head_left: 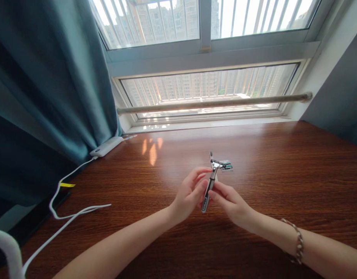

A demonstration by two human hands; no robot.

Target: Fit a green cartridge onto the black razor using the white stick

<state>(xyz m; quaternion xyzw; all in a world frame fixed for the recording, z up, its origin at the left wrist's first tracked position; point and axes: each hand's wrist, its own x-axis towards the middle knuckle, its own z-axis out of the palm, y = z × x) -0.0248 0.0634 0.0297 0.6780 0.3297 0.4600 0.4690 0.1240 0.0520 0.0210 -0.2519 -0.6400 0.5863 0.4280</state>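
Two-handed hold over a brown wood bench (271, 155), seen from the head. The bench's far edge runs along the sill of a window (210, 93), crossed by 1 rail (225, 102); its far right side meets a grey wall (338, 89). At the left, a curtain (79, 77) hangs down to the bench. The wood extends well beyond the right hand (232, 203) toward the wall, and both hands stand well apart from the far edge and from the curtain.

The razor (208, 193) lies between the 2 hands, tilted, its head pointing away from the person and its handle end toward the person. The left hand (190, 190) is partly closed, thumb against the handle and index finger reaching up near the neck. The right hand is also partly closed, thumb and fingertips on the right side of the handle; its other fingers are partly hidden. A bracelet (299, 242) circles the right wrist.

Just right of the razor's head shows a small clear case (226, 162) with a dark and green piece; whether the piece is inside it cannot be told. Behind the head rises the dark tip of a thin stick (211, 155), mostly hidden. At the left lie a white box (107, 146), a white cable (60, 182) joined to it, and a yellow strip (68, 185) beside the cable.
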